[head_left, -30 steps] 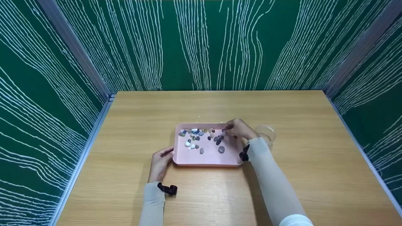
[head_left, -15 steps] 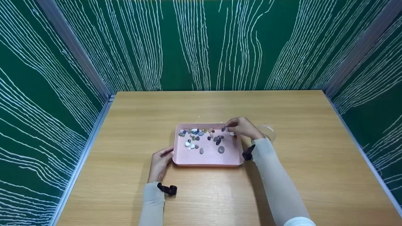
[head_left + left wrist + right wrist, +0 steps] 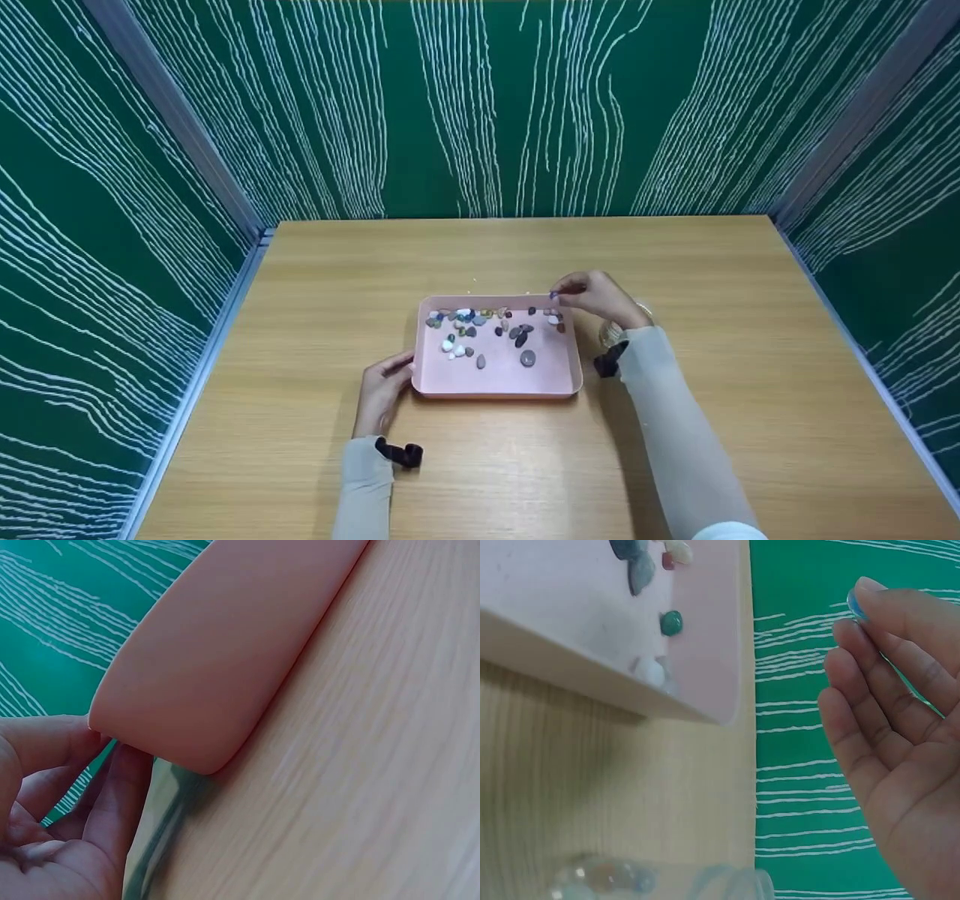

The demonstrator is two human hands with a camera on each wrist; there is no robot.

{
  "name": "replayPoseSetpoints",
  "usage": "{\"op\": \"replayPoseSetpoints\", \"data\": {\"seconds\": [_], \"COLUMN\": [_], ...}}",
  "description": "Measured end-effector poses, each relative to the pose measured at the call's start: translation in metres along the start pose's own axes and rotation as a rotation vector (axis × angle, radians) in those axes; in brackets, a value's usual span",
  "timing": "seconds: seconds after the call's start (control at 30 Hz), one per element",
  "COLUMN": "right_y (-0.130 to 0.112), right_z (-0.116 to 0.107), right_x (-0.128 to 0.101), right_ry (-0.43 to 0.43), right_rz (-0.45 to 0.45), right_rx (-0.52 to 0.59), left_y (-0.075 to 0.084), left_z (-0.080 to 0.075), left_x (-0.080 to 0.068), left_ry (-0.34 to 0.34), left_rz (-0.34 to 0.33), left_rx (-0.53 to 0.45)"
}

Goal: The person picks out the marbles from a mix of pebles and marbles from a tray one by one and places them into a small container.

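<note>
A shallow pink tray (image 3: 495, 382) lies on the table with several pebbles and small coloured stones in it, most of them along its far side. My left hand (image 3: 382, 390) holds the tray at its left edge, and in the left wrist view its fingers (image 3: 127, 791) meet the tray's corner. Just above the tray's far right corner, my right hand (image 3: 600, 296) pinches a small blue stone (image 3: 855, 606) between thumb and forefinger. A clear jar (image 3: 667, 881) with stones inside is next to the tray's right side, partly hidden by the right wrist in the head view.
The wooden table (image 3: 480, 480) extends around the tray. Tiny pale bits (image 3: 474, 280) lie just behind the tray. Green walls (image 3: 420, 112) with white wavy lines close off the back and both sides.
My right hand has lifted the small stone from the tray's far right part and moved right and back to its corner, uncovering stones there. The left hand and tray stay put.
</note>
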State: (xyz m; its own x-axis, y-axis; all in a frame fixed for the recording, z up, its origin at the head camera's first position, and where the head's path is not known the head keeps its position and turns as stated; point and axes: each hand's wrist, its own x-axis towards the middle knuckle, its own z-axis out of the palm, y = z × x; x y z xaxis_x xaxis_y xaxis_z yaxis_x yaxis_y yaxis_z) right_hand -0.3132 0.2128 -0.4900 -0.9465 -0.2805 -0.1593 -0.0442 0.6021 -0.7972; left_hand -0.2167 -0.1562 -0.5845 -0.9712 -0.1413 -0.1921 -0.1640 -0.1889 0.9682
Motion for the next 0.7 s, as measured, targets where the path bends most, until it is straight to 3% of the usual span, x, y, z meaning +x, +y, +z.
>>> {"op": "replayPoseSetpoints", "data": {"seconds": [0.43, 0.7], "right_y": [0.012, 0.023], "right_z": [-0.023, -0.035], "right_x": [-0.013, -0.019], "right_ry": [0.003, 0.032], "right_rz": [0.06, 0.046], "right_rx": [0.018, -0.023], "left_y": [0.0, 0.0], "left_z": [0.0, 0.0], "left_x": [-0.001, 0.0], "left_ry": [-0.005, -0.006], "left_rz": [-0.009, -0.012], "left_rx": [-0.016, -0.036]}}
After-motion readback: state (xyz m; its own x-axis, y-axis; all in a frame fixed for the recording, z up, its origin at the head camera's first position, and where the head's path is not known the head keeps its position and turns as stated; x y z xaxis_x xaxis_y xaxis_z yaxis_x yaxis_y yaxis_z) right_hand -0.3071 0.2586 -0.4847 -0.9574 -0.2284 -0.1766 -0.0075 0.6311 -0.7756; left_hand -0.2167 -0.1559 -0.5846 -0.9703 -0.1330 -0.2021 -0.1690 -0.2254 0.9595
